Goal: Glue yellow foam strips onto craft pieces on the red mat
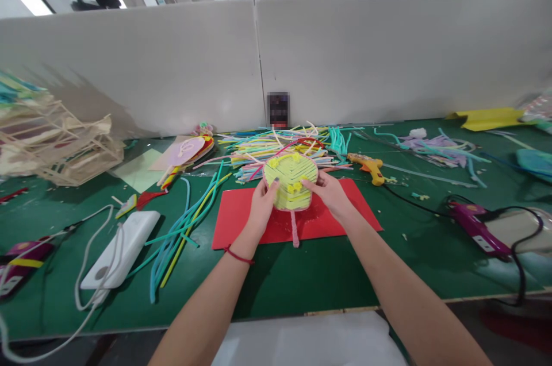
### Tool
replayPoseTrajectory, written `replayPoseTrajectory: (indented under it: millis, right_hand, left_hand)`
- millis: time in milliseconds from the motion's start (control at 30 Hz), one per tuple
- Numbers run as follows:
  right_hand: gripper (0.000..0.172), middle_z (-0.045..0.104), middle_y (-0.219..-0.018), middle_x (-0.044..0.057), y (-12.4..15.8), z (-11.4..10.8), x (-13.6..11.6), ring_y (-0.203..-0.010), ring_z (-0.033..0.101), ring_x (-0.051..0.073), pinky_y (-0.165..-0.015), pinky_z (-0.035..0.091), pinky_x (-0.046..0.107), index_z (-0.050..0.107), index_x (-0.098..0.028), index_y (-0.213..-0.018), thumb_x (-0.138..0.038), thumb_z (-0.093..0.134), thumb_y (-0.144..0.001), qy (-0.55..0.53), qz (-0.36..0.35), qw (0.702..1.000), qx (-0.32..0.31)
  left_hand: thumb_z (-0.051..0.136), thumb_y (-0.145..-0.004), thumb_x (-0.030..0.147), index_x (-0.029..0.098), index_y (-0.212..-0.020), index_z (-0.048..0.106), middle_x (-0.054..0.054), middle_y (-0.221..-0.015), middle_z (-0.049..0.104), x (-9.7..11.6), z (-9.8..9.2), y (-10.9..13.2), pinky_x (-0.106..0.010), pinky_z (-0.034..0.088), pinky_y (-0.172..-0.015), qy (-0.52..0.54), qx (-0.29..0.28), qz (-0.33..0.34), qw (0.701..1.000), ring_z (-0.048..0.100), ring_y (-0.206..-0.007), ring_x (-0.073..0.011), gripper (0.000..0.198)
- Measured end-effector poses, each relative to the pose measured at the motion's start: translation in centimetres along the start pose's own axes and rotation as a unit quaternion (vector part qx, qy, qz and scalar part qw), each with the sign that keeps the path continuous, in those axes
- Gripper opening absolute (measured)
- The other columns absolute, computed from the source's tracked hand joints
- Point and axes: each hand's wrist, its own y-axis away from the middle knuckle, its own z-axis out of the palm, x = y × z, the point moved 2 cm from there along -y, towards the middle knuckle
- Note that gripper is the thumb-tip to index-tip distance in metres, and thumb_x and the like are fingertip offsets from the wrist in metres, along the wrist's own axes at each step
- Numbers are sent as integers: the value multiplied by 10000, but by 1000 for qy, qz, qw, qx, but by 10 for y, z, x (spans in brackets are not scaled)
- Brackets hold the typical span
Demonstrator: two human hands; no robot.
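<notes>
Head view: left hand (263,205) and right hand (330,193) each close their grip on opposite edges of the yellow pipe-cleaner fan (290,182) over the red sheet (241,219); light, even pressure should keep its weave flat.

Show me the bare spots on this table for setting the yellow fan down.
Bare table lies between the red sheet and the purple glue gun, and along the near edge below the sheet. Crowded: the pipe-cleaner pile behind the yellow fan, and cords by the power bank.
</notes>
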Motion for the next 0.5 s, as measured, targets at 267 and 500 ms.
replayPoseTrajectory:
  millis: [267, 500]
  right_hand:
    - [649, 719, -876, 43, 1, -6, 5, -807, 685, 208, -691, 569, 350, 467, -205, -1241, -251, 740, -654, 56, 48, 994, -74]
    - [525, 686, -1015, 69, -4, -22, 4, -867, 655, 209, -748, 539, 361, 590, -208, -1160, -296, 726, -660, 272, -73, 959, -41]
  left_hand:
    - [548, -812, 272, 158, -1063, 592, -73, -935, 682, -2, -21, -13, -320, 499, -740, -244, 53, 26, 968, 642, -851, -218, 279]
    - [654, -739, 195, 185, -954, 639, -99, -1046, 608, 12, -20, -2, -384, 427, -864, -425, 47, 90, 900, 563, -1000, -271, 216]
